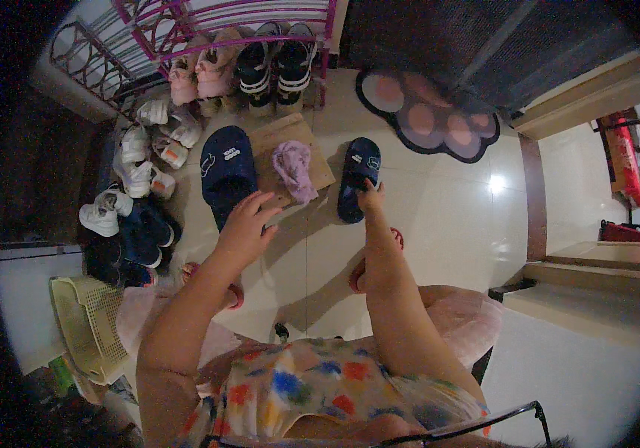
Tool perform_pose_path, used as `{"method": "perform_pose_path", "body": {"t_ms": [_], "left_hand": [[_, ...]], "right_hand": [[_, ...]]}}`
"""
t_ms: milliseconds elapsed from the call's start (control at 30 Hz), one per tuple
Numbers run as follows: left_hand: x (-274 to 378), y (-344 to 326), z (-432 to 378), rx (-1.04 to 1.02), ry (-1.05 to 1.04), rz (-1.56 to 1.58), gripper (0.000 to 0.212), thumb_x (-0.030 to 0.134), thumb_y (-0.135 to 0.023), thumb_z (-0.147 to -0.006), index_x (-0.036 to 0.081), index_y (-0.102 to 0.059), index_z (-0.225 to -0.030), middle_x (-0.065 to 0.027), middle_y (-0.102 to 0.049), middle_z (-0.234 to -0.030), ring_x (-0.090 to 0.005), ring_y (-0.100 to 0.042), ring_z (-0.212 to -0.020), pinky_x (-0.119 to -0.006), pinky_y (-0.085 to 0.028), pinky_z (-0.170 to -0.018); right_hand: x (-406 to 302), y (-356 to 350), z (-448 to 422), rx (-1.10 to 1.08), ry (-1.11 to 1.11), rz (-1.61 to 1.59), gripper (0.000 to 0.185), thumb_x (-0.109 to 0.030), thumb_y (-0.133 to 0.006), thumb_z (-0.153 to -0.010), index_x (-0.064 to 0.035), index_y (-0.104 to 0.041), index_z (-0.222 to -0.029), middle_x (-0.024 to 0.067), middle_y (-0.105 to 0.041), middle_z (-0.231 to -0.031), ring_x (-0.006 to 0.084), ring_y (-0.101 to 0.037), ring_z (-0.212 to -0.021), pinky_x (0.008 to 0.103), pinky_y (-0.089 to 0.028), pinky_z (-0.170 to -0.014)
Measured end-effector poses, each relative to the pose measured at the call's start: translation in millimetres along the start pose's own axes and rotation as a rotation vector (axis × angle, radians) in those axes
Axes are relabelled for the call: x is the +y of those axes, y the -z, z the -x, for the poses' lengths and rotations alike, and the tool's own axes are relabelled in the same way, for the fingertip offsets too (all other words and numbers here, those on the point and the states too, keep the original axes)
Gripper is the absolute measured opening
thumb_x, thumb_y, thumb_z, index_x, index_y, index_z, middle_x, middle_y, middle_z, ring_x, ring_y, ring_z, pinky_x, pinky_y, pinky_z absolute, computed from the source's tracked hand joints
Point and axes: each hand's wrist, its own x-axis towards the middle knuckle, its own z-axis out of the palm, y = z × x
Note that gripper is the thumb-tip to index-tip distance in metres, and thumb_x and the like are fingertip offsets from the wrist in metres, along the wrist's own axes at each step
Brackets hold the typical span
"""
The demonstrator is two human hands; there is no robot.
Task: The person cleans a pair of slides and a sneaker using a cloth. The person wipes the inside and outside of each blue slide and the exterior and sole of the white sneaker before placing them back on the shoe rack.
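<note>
My left hand [248, 227] is over the heel end of a large navy slide slipper [229, 159], fingers spread and nothing visible between them. Whether it touches the slipper is not clear. My right hand [372, 199] is at the foot opening of the matching navy slipper [360, 162], its fingers at the strap's edge. Both slippers bear white writing and a small line drawing on the strap. Between them a wooden board [320, 168] lies on the floor, with a crumpled pink-purple cloth [296, 168] on top.
Sneakers and other shoes [135, 151] line the left side. A purple metal shoe rack [241, 42] with pink shoes [216, 70] and black sneakers [296, 59] stands at the back. A paw-shaped mat [432, 120] lies back right. A plastic basket [93, 319] is at left.
</note>
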Motion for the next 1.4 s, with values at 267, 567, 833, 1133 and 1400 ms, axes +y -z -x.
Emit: {"method": "perform_pose_path", "body": {"t_ms": [267,567,833,1133,1400], "left_hand": [[4.2,0.2,-19.6,-0.012,-0.048,0.041,0.032,0.014,-0.062,-0.076,0.009,-0.057,-0.107,-0.0103,-0.045,-0.125,-0.0292,-0.04,-0.118,-0.038,-0.034,-0.098],[10.4,9.3,-24.3,-0.022,-0.129,0.056,0.035,0.013,-0.059,-0.079,0.009,-0.054,-0.114,-0.0107,-0.045,-0.124,-0.0299,-0.042,-0.115,-0.039,-0.034,-0.098],[4.6,33.8,1.4,0.164,-0.147,0.028,0.023,0.017,-0.059,-0.079,0.009,-0.06,-0.101,-0.0102,-0.056,-0.1,-0.029,-0.053,-0.094,-0.039,-0.043,-0.085],[-36.1,28.7,34.1,0.187,0.267,0.29,0.016,0.017,-0.062,-0.076,0.006,-0.058,-0.086,-0.0104,-0.057,-0.079,-0.0281,-0.057,-0.077,-0.038,-0.047,-0.066],[-87.1,-44.4,46.9,0.278,0.877,0.732,0.048,0.033,-0.072,-0.072,0.009,-0.044,-0.102,-0.0059,-0.057,-0.09,-0.0205,-0.059,-0.076,-0.037,-0.047,-0.064]], "right_hand": [[21.3,4.8,-41.6,0.114,0.154,-0.051,0.064,-0.031,-0.064,-0.077,-0.0016,-0.04,-0.128,0.0224,-0.018,-0.141,0.0391,-0.028,-0.126,0.0378,-0.028,-0.104],[-45.6,118.9,-4.6,0.628,0.468,-0.312,0.044,-0.024,-0.057,-0.084,0.0027,-0.049,-0.117,0.0209,-0.037,-0.13,0.0364,-0.037,-0.119,0.0374,-0.031,-0.1],[-157.6,172.4,93.6,0.518,0.616,-0.377,0.04,-0.026,-0.056,-0.085,0.0039,-0.054,-0.112,0.0208,-0.04,-0.127,0.0357,-0.038,-0.118,0.0371,-0.032,-0.099],[-179.3,108.2,117.0,0.225,0.804,-0.275,0.044,-0.026,-0.061,-0.081,0.0018,-0.053,-0.114,0.0199,-0.037,-0.132,0.0342,-0.038,-0.12,0.0376,-0.031,-0.1],[-128.5,89.6,137.5,0.298,0.524,-0.59,0.052,-0.026,-0.07,-0.073,0.0026,-0.05,-0.111,0.0183,-0.048,-0.111,0.0296,-0.049,-0.1,0.0373,-0.041,-0.085]]}}
